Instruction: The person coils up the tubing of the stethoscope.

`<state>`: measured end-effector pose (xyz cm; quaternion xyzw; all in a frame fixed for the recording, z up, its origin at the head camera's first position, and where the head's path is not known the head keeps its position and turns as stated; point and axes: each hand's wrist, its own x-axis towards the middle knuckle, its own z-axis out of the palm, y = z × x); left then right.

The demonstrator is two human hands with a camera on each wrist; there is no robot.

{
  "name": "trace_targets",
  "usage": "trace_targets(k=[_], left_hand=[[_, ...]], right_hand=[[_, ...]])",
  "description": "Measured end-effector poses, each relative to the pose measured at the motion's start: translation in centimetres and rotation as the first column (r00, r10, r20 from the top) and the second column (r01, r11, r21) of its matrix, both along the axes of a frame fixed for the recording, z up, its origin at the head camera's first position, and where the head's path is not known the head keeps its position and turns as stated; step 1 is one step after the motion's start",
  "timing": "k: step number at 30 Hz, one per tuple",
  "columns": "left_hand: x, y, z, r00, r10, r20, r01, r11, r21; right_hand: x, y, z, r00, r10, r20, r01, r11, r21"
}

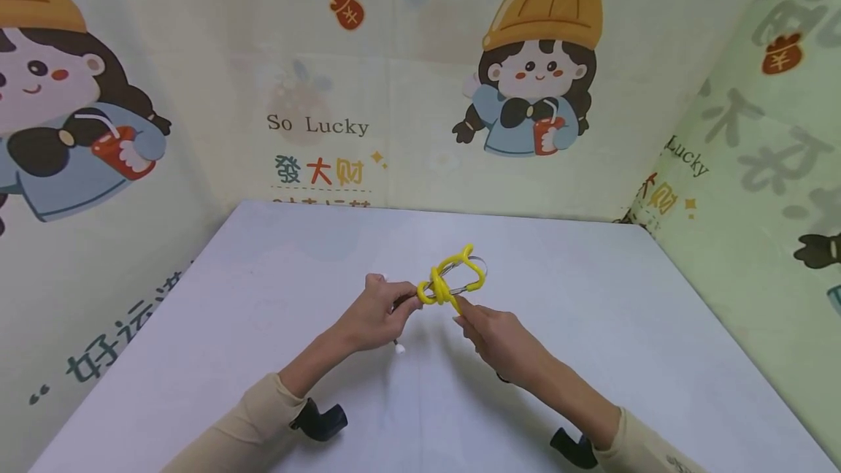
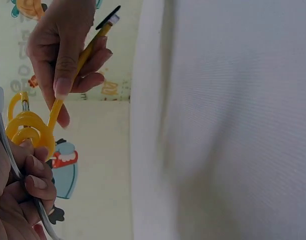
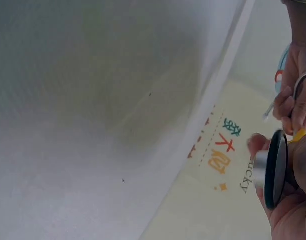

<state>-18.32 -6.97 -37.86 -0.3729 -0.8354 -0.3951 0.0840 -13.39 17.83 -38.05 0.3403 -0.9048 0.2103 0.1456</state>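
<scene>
A stethoscope with yellow tubing (image 1: 442, 285) is held up over the white table, its tube wound in loops around the metal part. My left hand (image 1: 377, 312) grips the metal ear tubes, and a white ear tip (image 1: 399, 348) pokes out below it. In the left wrist view an ear tube (image 2: 10, 155) crosses the left fingers. Just to the right, my right hand (image 1: 502, 338) pinches the free length of yellow tube. The round chest piece (image 3: 275, 170), dark-rimmed with a silver side, sits at that hand in the right wrist view.
The white tabletop (image 1: 315, 254) spreads beneath both hands. Printed cloth walls (image 1: 420, 93) with cartoon figures rise behind it and at both sides. Black curved fittings (image 1: 320, 420) are at both forearms.
</scene>
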Motion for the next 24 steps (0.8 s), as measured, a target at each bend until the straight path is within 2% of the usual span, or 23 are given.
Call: trace_targets(k=[6, 9, 13, 19, 24], left_hand=[[-0.1, -0.2, -0.1, 0.999, 0.026, 0.037, -0.025, 0.999, -0.029], [0.0, -0.1, 0.0, 0.998, 0.033, 0.052, -0.030, 0.998, -0.054], [0.1, 0.1, 0.1, 0.998, 0.046, 0.043, -0.043, 0.996, -0.078], [0.3, 0.0, -0.1, 0.996, 0.064, 0.056, -0.057, 0.992, -0.116], [0.4, 0.1, -0.3, 0.996, 0.063, 0.064, -0.054, 0.990, -0.133]], right_hand=[[0.9, 0.1, -0.1, 0.986, 0.030, 0.166, -0.012, 0.994, -0.110], [1.3, 0.2, -0.2, 0.979, 0.069, 0.191, -0.032, 0.982, -0.188], [1.6, 0.3, -0.2, 0.967, 0.138, 0.212, -0.070, 0.951, -0.301], [2.0, 0.8, -0.3, 0.916, 0.231, 0.329, -0.062, 0.890, -0.452], [2.2, 1.1, -0.4, 0.869, 0.323, 0.376, -0.080, 0.841, -0.536]])
